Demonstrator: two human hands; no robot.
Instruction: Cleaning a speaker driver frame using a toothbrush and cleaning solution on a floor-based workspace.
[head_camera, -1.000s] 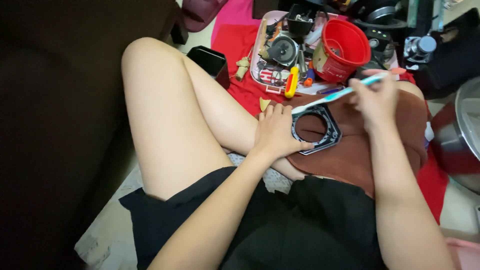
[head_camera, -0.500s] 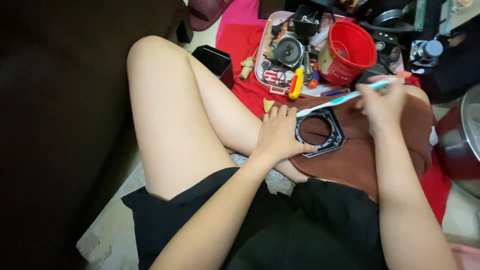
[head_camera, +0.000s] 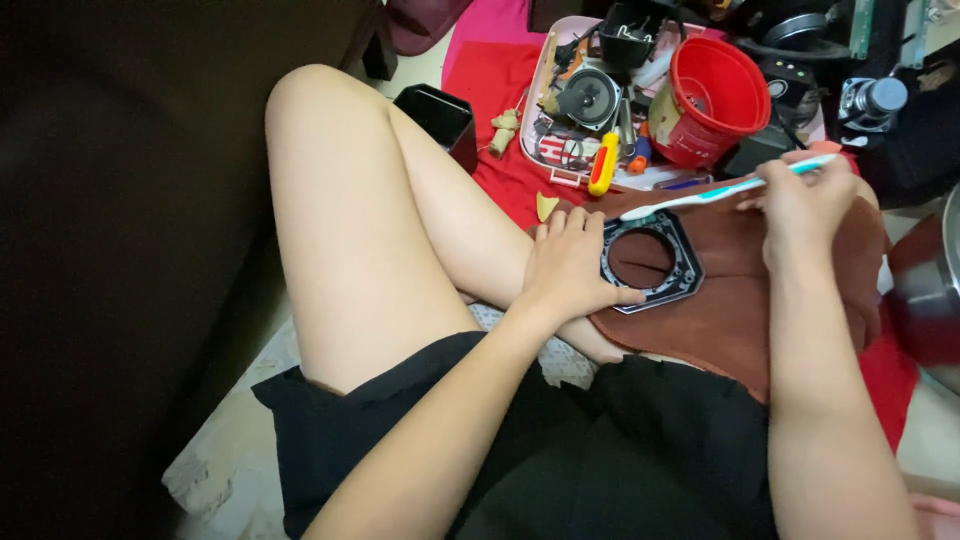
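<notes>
The left hand (head_camera: 568, 265) is pressing down on the left edge of a dark angular ring frame (head_camera: 653, 262), fingers (head_camera: 590, 228) lying close together and flat over its rim, thumb stretching along the lower edge. The frame is lying flat on a brown cloth (head_camera: 740, 300) draped over the person's right thigh, its round opening showing the cloth beneath. The right hand (head_camera: 800, 215) is pinching the handle of a white and teal toothbrush (head_camera: 720, 195), fingers bunched tight round the far end, and the brush head is resting just at the frame's upper rim, near the left hand's fingertips. The brush is lying nearly level, tilted slightly down toward the head.

Beyond the knee, a pink tray (head_camera: 545, 95) is sitting on a red mat (head_camera: 490, 80) on the floor, crowded with small parts, with a yellow-handled screwdriver (head_camera: 602, 165) at its near edge. A red bucket (head_camera: 712, 98) is leaning tilted on the tray's right side. A small black box (head_camera: 437, 115) is standing just beside the left leg.
</notes>
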